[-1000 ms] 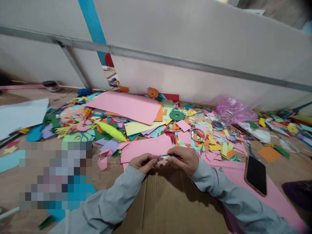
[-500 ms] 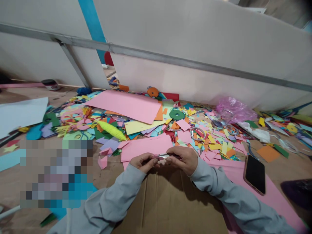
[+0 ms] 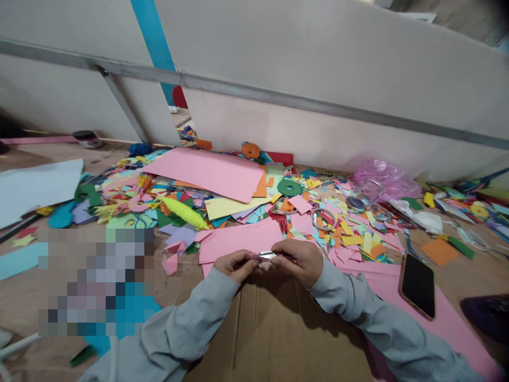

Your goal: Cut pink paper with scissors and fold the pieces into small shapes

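Above the near edge of the pink sheets, my two hands meet, fingers pinched. My right hand [image 3: 300, 261] grips a small silver blade-like tool [image 3: 265, 255], its shiny part pointing left; whether it is a cutter or scissors I cannot tell. The fingertips of my left hand [image 3: 236, 264] close on a small pink piece, mostly hidden, at the tool's tip. Under my forearms lies a brown cardboard sheet [image 3: 274, 339]. Pink paper [image 3: 238, 241] rests just beyond my hands.
A phone [image 3: 417, 286] lies on pink paper at the right. Colourful paper scraps [image 3: 350, 233], a tape roll [image 3: 323, 218] and yellow yarn [image 3: 185, 213] spread beyond my hands. A large pink sheet [image 3: 210, 172] tops the pile before the white panel [image 3: 278, 116]. A jar [image 3: 86, 139] stands far left.
The whole view has shifted slightly, with things appearing a little further right. The silver tool shows more brightly between my fingers; both hands keep nearly the same place and hold.
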`<control>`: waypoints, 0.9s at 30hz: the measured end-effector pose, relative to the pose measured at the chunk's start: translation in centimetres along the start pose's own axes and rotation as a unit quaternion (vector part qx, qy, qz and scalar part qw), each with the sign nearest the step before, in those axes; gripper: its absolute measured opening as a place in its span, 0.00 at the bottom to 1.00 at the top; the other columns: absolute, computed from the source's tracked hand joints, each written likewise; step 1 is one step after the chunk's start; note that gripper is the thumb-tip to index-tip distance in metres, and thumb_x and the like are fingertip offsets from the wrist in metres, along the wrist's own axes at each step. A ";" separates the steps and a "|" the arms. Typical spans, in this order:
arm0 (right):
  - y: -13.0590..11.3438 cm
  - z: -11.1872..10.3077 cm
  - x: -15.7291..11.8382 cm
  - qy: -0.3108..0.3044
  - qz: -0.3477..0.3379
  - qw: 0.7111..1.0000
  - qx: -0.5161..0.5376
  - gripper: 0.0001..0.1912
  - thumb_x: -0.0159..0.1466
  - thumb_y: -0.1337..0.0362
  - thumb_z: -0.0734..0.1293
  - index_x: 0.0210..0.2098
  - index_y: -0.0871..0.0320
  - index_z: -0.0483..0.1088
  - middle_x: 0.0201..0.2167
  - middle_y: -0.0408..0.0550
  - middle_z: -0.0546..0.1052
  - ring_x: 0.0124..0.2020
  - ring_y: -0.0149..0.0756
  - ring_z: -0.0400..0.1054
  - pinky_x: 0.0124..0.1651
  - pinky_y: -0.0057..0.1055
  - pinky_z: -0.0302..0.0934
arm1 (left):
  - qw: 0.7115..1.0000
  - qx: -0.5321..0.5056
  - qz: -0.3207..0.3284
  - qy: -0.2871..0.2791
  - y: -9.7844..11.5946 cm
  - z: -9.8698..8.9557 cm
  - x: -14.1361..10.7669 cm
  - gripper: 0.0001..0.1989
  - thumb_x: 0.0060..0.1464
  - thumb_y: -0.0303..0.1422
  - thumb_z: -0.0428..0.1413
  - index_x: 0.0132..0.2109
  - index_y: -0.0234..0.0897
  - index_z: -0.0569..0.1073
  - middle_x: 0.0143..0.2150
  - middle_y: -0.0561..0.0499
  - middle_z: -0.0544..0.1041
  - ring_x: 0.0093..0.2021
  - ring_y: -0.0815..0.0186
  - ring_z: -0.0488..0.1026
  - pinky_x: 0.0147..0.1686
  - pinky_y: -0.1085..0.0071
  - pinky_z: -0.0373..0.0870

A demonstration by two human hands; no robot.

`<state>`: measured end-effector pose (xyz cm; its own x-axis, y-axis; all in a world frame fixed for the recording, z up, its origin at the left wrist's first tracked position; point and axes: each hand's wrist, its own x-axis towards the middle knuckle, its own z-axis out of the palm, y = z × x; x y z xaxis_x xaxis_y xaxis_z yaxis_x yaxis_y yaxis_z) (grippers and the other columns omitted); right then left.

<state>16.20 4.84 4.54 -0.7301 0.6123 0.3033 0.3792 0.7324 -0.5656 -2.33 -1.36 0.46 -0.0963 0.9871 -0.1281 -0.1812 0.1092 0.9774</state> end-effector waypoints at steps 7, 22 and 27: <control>0.1 0.2 0.0 0.013 -0.006 1.000 -0.002 0.12 0.65 0.58 0.60 0.37 0.59 0.70 0.27 0.46 0.75 0.26 0.28 0.65 0.30 0.23 0.56 | 1.000 -0.024 -0.008 0.004 -0.3 0.0 0.1 0.10 0.39 0.37 0.65 0.28 0.34 0.77 0.22 0.53 0.78 0.22 0.71 0.73 0.25 0.78 0.70; 0.1 0.6 0.0 0.015 -0.006 1.000 0.011 0.14 0.65 0.57 0.60 0.38 0.59 0.71 0.28 0.47 0.75 0.28 0.29 0.66 0.30 0.24 0.57 | 1.000 -0.025 0.003 -0.010 -0.3 0.0 0.0 0.10 0.40 0.38 0.64 0.28 0.35 0.77 0.24 0.53 0.80 0.24 0.70 0.75 0.28 0.78 0.72; 0.1 0.6 0.0 0.016 -0.002 1.000 0.015 0.12 0.65 0.58 0.60 0.38 0.59 0.71 0.28 0.46 0.75 0.28 0.29 0.66 0.31 0.24 0.57 | 0.999 -0.032 0.006 -0.014 -0.1 0.1 0.0 0.10 0.39 0.36 0.65 0.29 0.35 0.78 0.25 0.53 0.80 0.25 0.70 0.75 0.29 0.78 0.72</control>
<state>15.89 4.72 3.99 -0.7127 0.6190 0.3301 0.3582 0.7257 -0.5875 -2.19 -1.39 0.38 -0.0711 0.9914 -0.1102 -0.2428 0.0900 0.9659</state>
